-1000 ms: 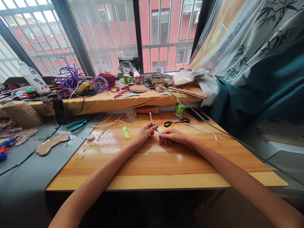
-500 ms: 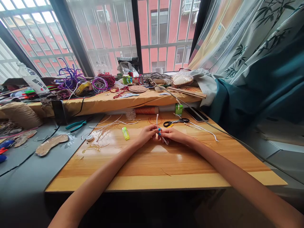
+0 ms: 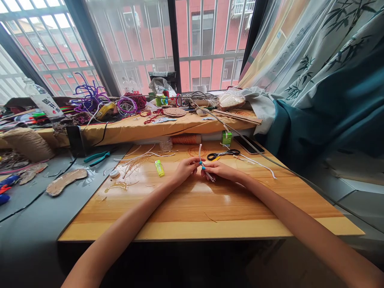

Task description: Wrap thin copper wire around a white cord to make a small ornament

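A thin white cord (image 3: 200,150) runs between my hands, one end pointing up toward the window and the other slanting down to the right. My left hand (image 3: 188,168) pinches it from the left with closed fingers. From the right, my right hand (image 3: 220,170) is closed on the lower stretch of the same cord. Blue nails show at the fingertips where the two hands nearly meet. Behind my right hand lie black-handled scissors (image 3: 213,156). A yellow-green lighter (image 3: 159,168) rests to the left of my left hand.
White cords (image 3: 144,155) and copper-coloured strands lie at the table's back left. A phone (image 3: 248,145), a green box (image 3: 227,138) and an orange thread spool (image 3: 186,139) are at the back. Teal pliers (image 3: 97,158) lie on the grey surface. A long cable crosses the right side.
My fingers have shifted slightly on the cord, and the fingertips of my two hands have moved a little apart. The cord's upper end stands slightly straighter.
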Available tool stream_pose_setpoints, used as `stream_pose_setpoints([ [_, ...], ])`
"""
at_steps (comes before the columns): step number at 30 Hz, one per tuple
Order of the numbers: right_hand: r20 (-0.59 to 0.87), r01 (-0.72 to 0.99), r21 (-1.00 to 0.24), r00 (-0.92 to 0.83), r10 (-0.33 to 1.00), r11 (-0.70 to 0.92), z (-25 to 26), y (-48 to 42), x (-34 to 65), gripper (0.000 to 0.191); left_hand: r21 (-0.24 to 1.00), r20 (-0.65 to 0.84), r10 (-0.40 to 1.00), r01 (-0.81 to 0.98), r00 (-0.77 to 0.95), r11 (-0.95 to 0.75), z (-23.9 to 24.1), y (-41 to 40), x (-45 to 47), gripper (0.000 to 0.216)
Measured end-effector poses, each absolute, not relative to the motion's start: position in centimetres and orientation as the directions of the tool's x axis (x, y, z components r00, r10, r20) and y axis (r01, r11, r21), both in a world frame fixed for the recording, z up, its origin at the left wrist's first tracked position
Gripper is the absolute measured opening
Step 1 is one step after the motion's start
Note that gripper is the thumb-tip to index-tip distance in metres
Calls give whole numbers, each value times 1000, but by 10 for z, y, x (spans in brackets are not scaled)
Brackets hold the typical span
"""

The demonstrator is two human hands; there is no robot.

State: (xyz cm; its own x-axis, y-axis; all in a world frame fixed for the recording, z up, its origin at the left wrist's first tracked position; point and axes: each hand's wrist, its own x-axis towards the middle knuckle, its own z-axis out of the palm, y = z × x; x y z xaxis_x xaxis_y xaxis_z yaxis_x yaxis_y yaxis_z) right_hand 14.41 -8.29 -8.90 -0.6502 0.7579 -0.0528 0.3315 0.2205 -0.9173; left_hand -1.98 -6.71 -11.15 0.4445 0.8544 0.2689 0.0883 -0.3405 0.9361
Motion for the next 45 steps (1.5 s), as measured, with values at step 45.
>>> stream_pose_setpoints([
  [45,-73,273,-952,-641,764,137,-93,-82,149,30,873,343,828,175,444,-456,-100,-75,-21,51],
])
